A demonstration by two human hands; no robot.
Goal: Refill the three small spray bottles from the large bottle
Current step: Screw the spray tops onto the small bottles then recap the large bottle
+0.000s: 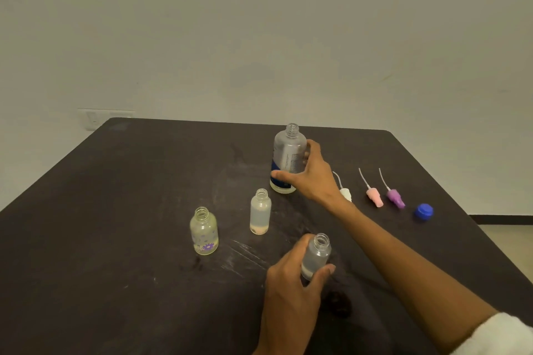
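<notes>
While the right hand (310, 174) wraps the uncapped large clear bottle (288, 158) standing on the dark table (115, 210), seemingly to lift and pour, the left hand (291, 282) grips a small frosted bottle (315, 256) nearer the person, steadying it to receive.

One large bottle (289, 158), three small bottles (260, 211), three spray heads (374, 196), one blue cap (423, 211).
</notes>
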